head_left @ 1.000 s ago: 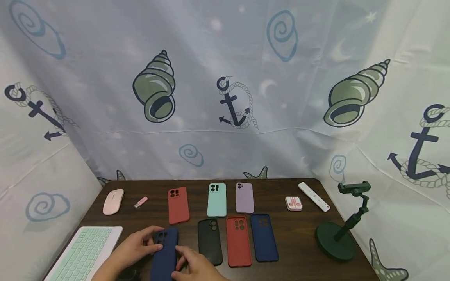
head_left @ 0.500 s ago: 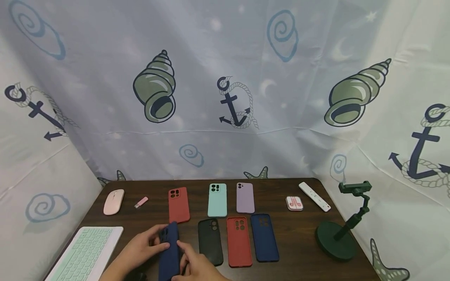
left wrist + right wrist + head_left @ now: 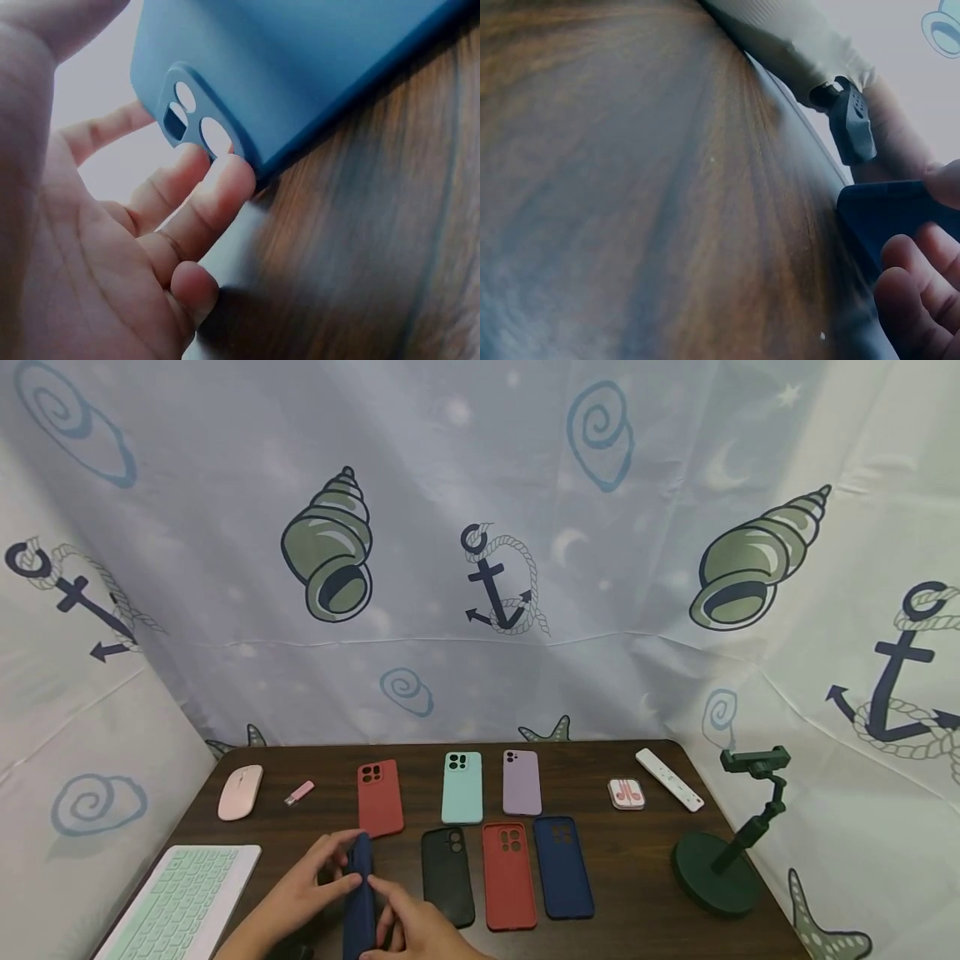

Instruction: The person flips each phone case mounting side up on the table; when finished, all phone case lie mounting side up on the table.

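Observation:
A dark blue phone case stands tipped on its long side between my two hands, its narrow edge facing up in the head view. My left hand grips the end with the camera cutouts, thumb on one side and fingers on the other. In the left wrist view, fingertips press beside the round cutouts, and the case's lower edge lies along the wood. My right hand pinches the near part of the case. The right wrist view shows its thumb on the case's edge and its fingers curled beneath.
Right of the hands lie black, red and blue cases. Behind are another red, a mint and a purple case. A keyboard flanks the left arm; a green stand is far right.
The blue case has turned from back facing up to standing on its long side. Both hands turned it, with the left hand shifting slightly right.

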### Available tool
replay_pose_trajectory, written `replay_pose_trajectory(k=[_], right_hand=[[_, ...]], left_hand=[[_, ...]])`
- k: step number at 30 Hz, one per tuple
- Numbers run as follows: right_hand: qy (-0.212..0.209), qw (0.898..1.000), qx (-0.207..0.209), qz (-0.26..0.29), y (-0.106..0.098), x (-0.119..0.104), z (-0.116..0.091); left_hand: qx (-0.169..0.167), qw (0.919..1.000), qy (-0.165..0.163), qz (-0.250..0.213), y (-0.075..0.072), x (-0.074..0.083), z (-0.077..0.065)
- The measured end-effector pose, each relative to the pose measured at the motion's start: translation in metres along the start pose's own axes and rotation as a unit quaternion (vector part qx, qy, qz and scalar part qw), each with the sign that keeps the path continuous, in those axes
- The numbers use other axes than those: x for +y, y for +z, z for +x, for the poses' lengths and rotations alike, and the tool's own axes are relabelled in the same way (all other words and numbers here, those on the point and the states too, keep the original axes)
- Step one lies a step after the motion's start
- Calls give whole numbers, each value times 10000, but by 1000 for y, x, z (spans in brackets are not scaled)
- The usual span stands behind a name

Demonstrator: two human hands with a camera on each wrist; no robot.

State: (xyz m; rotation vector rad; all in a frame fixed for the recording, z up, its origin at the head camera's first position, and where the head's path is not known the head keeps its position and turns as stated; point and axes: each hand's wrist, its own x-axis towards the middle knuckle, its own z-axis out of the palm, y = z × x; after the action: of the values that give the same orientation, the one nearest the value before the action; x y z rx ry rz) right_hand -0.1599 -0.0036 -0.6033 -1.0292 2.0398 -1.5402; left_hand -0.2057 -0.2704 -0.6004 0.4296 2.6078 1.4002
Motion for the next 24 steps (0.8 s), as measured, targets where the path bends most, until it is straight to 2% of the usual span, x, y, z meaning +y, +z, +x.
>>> replay_pose_trajectory(k=[7, 10, 18, 21, 24], right_hand=[[-54, 9997, -135, -206, 1, 0, 0], [12, 9995, -111, -285, 2, -1, -1], [481, 9974, -205, -497, 4, -1, 0], [588, 9953, -285, -710, 3, 0, 1], [551, 9924, -379, -1031, 2, -1, 1]], left_hand=[[-163, 9980, -324, -515, 1, 6, -1], [-238, 9964, -332, -746, -1, 6, -2], [-609, 9889, 264, -1331, -11, -2, -7], [-825, 9833, 515, -1540, -16, -5, -7], [-1075, 9772, 635, -1719, -22, -8, -9]])
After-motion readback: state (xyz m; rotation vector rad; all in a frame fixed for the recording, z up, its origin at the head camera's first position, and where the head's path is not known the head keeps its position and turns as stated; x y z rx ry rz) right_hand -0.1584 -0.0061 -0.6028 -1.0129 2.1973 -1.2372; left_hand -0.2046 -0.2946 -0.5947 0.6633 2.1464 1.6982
